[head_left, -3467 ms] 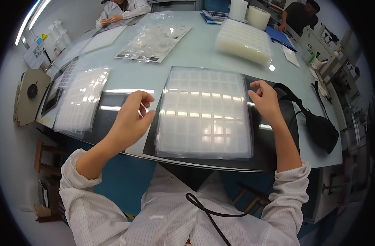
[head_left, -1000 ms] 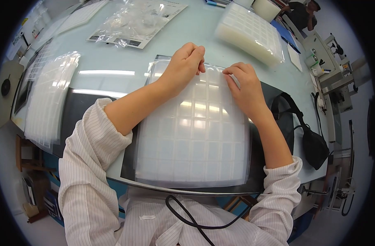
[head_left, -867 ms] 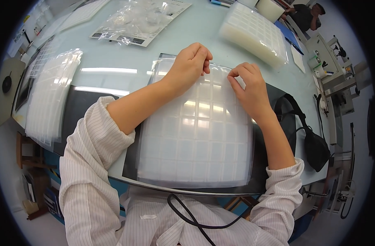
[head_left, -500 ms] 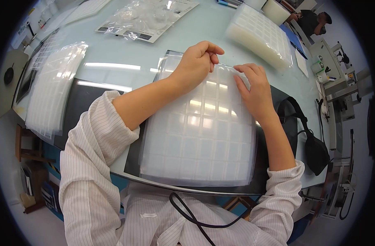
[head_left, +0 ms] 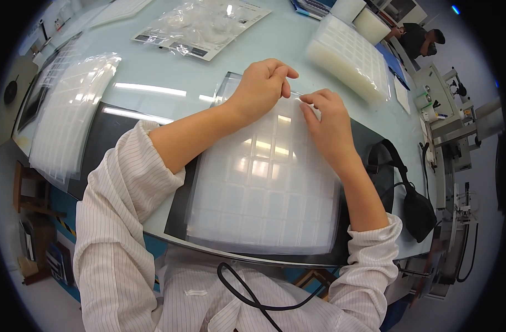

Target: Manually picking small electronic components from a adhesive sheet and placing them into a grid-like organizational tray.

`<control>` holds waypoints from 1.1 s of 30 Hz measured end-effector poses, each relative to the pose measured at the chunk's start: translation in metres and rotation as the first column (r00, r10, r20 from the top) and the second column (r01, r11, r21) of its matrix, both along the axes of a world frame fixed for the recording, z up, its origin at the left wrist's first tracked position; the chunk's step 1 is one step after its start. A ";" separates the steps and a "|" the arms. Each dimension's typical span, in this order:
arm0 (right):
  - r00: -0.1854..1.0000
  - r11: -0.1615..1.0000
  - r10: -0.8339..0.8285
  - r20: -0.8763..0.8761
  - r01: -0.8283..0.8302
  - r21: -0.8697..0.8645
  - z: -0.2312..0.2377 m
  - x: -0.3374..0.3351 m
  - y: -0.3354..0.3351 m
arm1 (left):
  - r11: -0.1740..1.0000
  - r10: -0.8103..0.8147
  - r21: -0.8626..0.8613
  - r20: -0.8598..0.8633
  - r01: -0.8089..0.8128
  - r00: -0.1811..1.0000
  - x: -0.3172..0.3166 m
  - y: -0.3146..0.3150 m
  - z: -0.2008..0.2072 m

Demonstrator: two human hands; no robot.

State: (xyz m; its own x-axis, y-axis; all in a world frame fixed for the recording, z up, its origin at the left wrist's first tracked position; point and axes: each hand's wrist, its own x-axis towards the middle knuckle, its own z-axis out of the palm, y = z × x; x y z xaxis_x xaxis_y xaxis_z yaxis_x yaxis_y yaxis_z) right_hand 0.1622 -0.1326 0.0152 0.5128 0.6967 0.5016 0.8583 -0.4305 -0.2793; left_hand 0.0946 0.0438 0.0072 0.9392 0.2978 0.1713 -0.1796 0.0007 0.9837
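Observation:
A stack of clear plastic sheets with a grid of rectangular pockets lies in front of me, over a dark mat. Over the stack's far edge, my left hand is closed with curled fingers; whatever is in them is hidden. My right hand is bent at the far right corner of the stack, thumb and fingertips drawn close together on the edge of the top sheet. A short stretch of that edge shows between my two hands.
More pocketed sheets lie at the left, and a thick stack of them at the far right. A clear bag of plastic pieces lies at the back. A black strapped pouch rests on the right; a person sits beyond.
My right hand has moved a little left, toward my left hand, and its thumb and fingertips are nearer each other. The left hand stays nearly in place. The view has shifted slightly.

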 end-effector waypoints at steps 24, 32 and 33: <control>0.979 0.959 0.131 -0.158 -0.084 0.271 0.027 0.000 0.004 | 0.976 -0.189 -0.107 0.031 0.192 0.981 -0.006 -0.002 0.009; 0.998 0.994 0.051 0.021 -0.053 0.094 -0.006 0.000 0.024 | 0.982 0.018 -0.181 -0.165 -0.048 0.986 -0.010 0.029 0.031; 0.999 0.999 0.036 -0.034 -0.034 0.043 -0.011 -0.005 0.025 | 0.978 0.027 -0.196 -0.195 -0.066 0.980 -0.013 0.033 0.032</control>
